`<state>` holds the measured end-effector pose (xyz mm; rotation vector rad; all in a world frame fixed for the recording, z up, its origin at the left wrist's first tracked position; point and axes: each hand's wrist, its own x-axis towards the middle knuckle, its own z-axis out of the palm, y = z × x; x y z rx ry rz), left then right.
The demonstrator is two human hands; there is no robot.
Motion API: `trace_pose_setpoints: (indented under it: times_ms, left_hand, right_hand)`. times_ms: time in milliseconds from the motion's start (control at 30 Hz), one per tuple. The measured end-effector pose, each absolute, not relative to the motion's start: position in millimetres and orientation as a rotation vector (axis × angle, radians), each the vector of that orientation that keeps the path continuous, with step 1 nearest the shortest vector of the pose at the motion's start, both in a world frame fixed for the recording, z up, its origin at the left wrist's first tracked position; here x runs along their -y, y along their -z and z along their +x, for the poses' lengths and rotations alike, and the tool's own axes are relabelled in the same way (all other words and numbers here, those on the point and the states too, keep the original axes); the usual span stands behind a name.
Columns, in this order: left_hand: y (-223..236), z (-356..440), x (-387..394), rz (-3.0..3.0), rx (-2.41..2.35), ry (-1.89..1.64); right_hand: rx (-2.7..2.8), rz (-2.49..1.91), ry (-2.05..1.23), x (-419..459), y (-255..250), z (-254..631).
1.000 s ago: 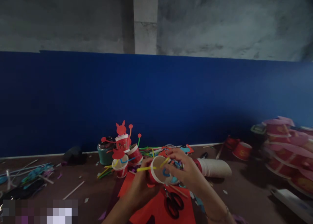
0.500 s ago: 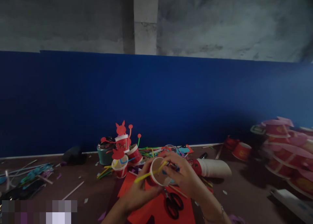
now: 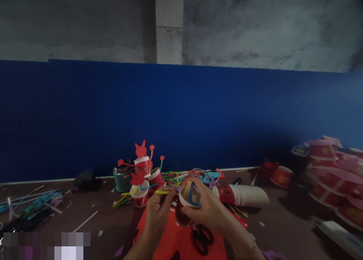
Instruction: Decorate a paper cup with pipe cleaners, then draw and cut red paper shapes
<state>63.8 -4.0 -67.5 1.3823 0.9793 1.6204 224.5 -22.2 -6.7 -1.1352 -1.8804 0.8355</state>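
My right hand [image 3: 202, 199] is wrapped round a red paper cup [image 3: 183, 214] with a white rim, its mouth tilted up towards me. Inside the cup show a blue bent strip and a yellow strip. A yellow pipe cleaner [image 3: 162, 192] pokes out to the left of the cup, pinched in the fingertips of my left hand [image 3: 161, 207]. Under both hands lie red paper sheets [image 3: 170, 237] with black-handled scissors [image 3: 202, 238] on them. Just left stand decorated red cups [image 3: 139, 195] with red paper cut-outs and coloured stems.
A stack of white paper cups [image 3: 246, 195] lies on its side to the right. Decorated pink-and-red cups [image 3: 326, 176] are piled at far right. A teal jar [image 3: 122, 178] stands behind left, and coloured scraps [image 3: 42, 203] litter the left side. The blue wall [image 3: 181, 116] bounds the back.
My left hand has left the cup's side and moved up-left to the yellow pipe cleaner. The right hand now grips the cup from the right, and the cup has turned more upright.
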Motion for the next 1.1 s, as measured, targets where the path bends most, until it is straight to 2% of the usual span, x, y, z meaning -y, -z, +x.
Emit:
trace_pose_setpoints:
  times_ms: [167, 400, 633, 1100]
  left_hand:
    - [66.3, 61.1, 4.0, 1.348, -0.882, -1.575]
    - [61.6, 65.5, 17.8, 1.535, -0.656, -1.110]
    - [80.4, 87.4, 15.1, 1.422, -0.467, -1.212]
    - [76.1, 84.6, 11.2, 1.290, -0.730, -1.314]
  right_hand:
    - [1.922, -1.137, -0.765, 16.6, 8.1, 229.6]
    - [1.877, -1.037, -0.833, 13.9, 14.2, 230.0]
    - [1.800, -1.042, -0.744, 9.1, 19.5, 227.8]
    - [1.828, -1.062, -0.694, 7.5, 12.6, 237.9]
